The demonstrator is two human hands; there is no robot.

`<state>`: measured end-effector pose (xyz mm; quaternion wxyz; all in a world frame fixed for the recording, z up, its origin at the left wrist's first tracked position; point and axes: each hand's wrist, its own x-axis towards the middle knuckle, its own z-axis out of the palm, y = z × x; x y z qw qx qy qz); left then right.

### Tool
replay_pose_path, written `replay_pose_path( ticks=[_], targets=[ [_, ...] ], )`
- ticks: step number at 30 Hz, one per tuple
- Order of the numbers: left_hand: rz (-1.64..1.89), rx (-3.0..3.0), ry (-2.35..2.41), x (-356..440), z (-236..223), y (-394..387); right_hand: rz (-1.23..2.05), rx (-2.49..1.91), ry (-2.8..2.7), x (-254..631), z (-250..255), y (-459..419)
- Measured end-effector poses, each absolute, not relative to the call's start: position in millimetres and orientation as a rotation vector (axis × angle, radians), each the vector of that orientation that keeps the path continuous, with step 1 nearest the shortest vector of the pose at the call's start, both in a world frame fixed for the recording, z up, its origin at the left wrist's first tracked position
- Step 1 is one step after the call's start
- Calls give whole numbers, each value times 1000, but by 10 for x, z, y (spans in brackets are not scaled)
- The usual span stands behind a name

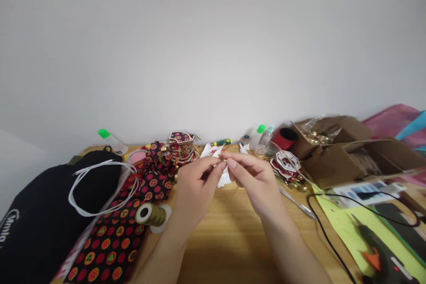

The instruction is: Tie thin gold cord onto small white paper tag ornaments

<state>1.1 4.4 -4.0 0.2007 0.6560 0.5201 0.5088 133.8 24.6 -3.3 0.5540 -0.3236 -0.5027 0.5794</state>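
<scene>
My left hand [199,178] and my right hand [250,173] meet over the middle of the wooden table [229,235], thumbs and forefingers pinched together. Whatever lies between the fingertips is too small to make out. Just behind the fingers is a crumpled white tissue [225,180] with a reddish patch. To the left of my left wrist lies a spool of olive thread [155,214]. A pair of metal tweezers [297,203] rests to the right of my right hand.
Patterned fabric [113,242], a coil of white cord [76,199] and a black bag [49,222] cover the left. Cardboard boxes [336,171] stand at right. A glue gun [382,248] with a lit red light and its black cable [328,228] lie front right. Bottles [257,137] line the wall.
</scene>
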Motion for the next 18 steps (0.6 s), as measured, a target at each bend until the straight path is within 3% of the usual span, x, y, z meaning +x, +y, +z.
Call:
replay_pose_path(
  ticks=[18],
  targets=[
    [1381,1716,1287,3,-38,41,1222,-817,-1242,1356,-97,270]
  ],
)
